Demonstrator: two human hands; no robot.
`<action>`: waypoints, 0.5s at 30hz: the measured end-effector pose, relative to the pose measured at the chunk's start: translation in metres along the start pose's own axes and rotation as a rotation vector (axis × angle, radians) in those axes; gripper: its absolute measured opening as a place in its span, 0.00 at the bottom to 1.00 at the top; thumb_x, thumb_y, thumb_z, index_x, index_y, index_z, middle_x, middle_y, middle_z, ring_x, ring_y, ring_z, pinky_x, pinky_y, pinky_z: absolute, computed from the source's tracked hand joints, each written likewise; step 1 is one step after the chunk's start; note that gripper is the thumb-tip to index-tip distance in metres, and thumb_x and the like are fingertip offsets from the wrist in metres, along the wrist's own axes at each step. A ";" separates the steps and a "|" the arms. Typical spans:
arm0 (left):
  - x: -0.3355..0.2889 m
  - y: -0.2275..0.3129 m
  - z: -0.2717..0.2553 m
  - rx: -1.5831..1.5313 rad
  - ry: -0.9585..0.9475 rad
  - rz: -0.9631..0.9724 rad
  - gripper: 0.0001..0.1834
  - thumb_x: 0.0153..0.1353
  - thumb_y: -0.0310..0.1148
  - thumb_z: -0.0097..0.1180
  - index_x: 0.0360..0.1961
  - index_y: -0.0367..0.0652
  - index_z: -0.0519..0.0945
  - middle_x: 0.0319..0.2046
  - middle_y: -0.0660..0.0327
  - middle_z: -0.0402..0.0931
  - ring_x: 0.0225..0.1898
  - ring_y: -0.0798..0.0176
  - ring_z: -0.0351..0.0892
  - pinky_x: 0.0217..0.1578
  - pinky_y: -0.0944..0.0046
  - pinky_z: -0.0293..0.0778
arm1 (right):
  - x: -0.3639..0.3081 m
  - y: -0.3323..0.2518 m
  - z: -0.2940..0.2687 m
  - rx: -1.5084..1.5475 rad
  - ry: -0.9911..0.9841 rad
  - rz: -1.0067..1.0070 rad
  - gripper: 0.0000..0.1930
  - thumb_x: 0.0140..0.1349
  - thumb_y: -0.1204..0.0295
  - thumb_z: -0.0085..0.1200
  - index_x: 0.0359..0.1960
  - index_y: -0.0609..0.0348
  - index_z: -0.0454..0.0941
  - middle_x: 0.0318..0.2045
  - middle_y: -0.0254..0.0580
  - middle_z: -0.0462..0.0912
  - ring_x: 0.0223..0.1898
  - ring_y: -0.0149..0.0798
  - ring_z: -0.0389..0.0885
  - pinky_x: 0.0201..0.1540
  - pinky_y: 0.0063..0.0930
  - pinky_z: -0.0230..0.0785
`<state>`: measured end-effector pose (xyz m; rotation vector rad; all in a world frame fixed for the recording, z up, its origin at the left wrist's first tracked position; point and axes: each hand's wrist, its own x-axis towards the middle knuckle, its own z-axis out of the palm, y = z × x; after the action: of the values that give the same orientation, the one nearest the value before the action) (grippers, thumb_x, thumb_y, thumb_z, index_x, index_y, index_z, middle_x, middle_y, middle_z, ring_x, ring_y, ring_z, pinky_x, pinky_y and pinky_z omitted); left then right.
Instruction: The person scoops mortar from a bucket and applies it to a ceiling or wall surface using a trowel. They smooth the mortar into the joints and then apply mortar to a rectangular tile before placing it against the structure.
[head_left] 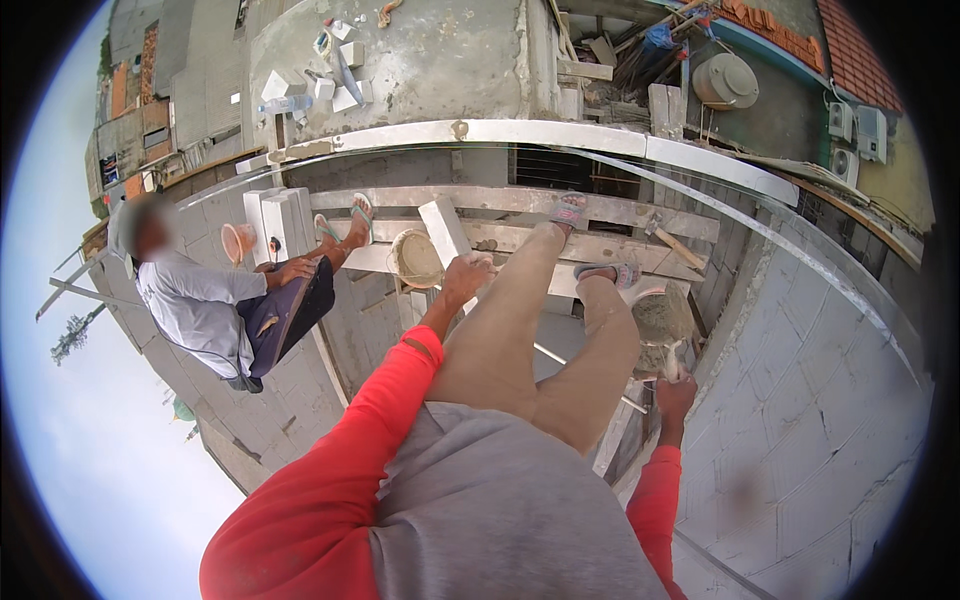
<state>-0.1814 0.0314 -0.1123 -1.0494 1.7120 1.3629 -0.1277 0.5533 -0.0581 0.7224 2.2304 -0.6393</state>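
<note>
My left hand [468, 276] is closed around the lower part of a long white lightweight block [443, 228], which slants over the plank beside my leg. At my right side, my right hand [676, 394] is closed on a mortar-smeared trowel [674, 358], its blade hard to make out. The trowel is at the near edge of a bucket [661, 318] with wet grey mortar in it. Another round bucket [417, 258] with a grey-beige mix stands just left of the block. A hammer [676, 243] with a wooden handle lies on the planks right of my feet.
I stand in sandals on scaffold planks [640, 212] along a white block wall top [500, 133]. At left a person [200, 285] sits beside stacked white blocks [283, 222] and an orange bucket [238, 242]. A grey block wall [810, 430] rises at right. Beyond lies a concrete slab [430, 75].
</note>
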 end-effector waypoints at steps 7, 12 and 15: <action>-0.004 -0.085 -0.040 0.015 0.208 -0.116 0.15 0.70 0.32 0.60 0.52 0.33 0.85 0.37 0.59 0.86 0.37 0.66 0.87 0.39 0.66 0.81 | -0.021 -0.059 -0.005 0.028 0.081 -0.094 0.13 0.56 0.74 0.61 0.41 0.69 0.84 0.34 0.55 0.87 0.35 0.54 0.86 0.42 0.48 0.75; -0.015 -0.094 -0.016 -0.237 0.162 -0.185 0.16 0.71 0.31 0.59 0.52 0.28 0.83 0.38 0.55 0.87 0.37 0.64 0.87 0.41 0.64 0.83 | -0.039 -0.029 0.009 0.240 0.018 0.036 0.11 0.59 0.76 0.63 0.40 0.73 0.83 0.30 0.50 0.87 0.32 0.46 0.83 0.41 0.45 0.74; -0.022 -0.092 -0.002 -0.269 0.107 -0.154 0.17 0.72 0.31 0.58 0.53 0.26 0.82 0.40 0.54 0.87 0.37 0.64 0.87 0.42 0.63 0.84 | -0.034 -0.002 0.016 0.083 0.069 -0.042 0.11 0.59 0.76 0.64 0.40 0.73 0.84 0.29 0.49 0.86 0.31 0.44 0.82 0.40 0.43 0.73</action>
<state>-0.0887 0.0221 -0.1299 -1.3971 1.5143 1.4876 -0.1015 0.5319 -0.0427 0.7514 2.2985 -0.7420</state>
